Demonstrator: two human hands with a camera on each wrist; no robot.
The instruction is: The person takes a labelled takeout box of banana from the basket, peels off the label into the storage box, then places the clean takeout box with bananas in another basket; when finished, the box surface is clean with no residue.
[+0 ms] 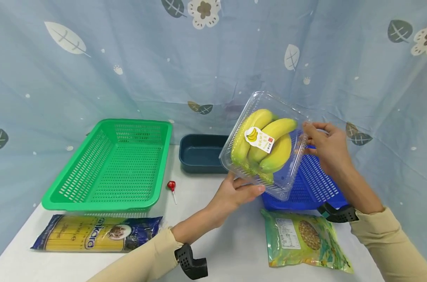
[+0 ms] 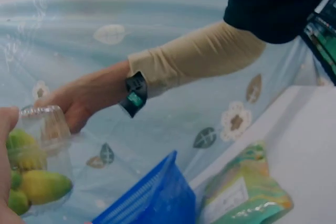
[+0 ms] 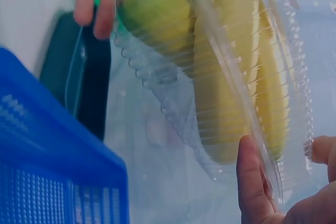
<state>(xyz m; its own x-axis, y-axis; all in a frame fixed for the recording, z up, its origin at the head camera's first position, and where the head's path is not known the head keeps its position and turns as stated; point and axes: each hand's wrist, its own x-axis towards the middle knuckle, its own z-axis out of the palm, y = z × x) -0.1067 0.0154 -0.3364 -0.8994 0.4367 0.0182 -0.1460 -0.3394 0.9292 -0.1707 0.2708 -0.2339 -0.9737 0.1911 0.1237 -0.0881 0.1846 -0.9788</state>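
Observation:
A clear plastic clamshell box of bananas (image 1: pixel 277 150) is held tilted in the air above the table, a white banana label on its front. My left hand (image 1: pixel 234 194) grips its lower edge, thumb in front. On the right side, my right hand (image 1: pixel 328 147) pinches the rim between thumb and fingers, which the right wrist view shows close up. The bananas (image 3: pixel 226 77) show through the ribbed plastic. Behind and below the box stands a blue basket (image 1: pixel 287 199), partly hidden by it.
A green basket (image 1: pixel 129 164) stands at the left, with a pasta packet (image 1: pixel 97 234) in front. A red lollipop (image 1: pixel 171 185) lies beside it. At the back is a dark teal tray (image 1: pixel 203 166). A green food bag (image 1: pixel 301 239) lies in front of the blue basket.

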